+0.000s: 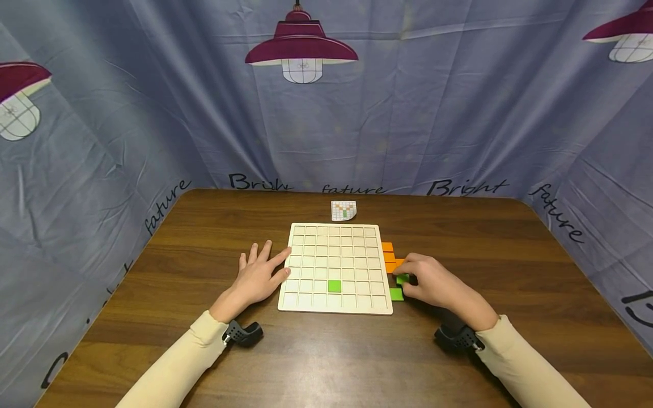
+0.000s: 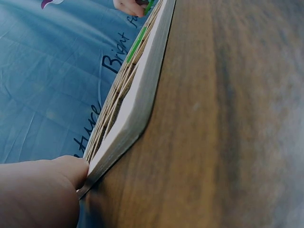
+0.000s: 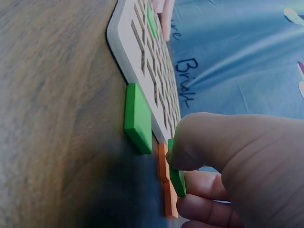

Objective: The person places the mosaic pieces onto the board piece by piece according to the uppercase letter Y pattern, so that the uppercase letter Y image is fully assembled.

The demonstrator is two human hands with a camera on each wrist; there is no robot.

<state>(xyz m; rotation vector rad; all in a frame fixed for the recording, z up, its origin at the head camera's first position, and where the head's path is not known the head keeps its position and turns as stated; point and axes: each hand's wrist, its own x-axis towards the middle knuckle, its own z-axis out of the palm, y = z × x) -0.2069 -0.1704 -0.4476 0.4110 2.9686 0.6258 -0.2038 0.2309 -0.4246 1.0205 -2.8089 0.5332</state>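
Pinching a green square tile (image 3: pixel 177 180) at the right side of the board, my right hand (image 1: pixel 433 280) has its thumb on one face and curled fingers against the other, so the tile stands tilted, edge-on to the wrist camera. Pale sleeves (image 1: pixel 525 362) and black wrist straps (image 1: pixel 454 338) lie nearer to me on both arms. A second green square (image 3: pixel 137 121) rests flat on the wooden table (image 1: pixel 326 362), just beside the board's right edge and near my right thumb, apart from it.

My left hand (image 1: pixel 255 280) is spread, fingers extended, with thumb and index tips touching the left edge of the pale grid board (image 1: pixel 322 261). Another green tile (image 1: pixel 334 286) sits in the board's middle column, second row from me, well apart from both hands. Just past the pinched tile, orange tiles (image 1: pixel 389 257) lie grouped along the right edge, close to my fingertips.

Beyond the board's far edge is a small paper pattern card (image 1: pixel 344 211), gridded in orange and green. Behind everything hangs a blue-grey curtain (image 1: pixel 326 130) printed with red lamps (image 1: pixel 301 42) and black lettering (image 1: pixel 466 188).
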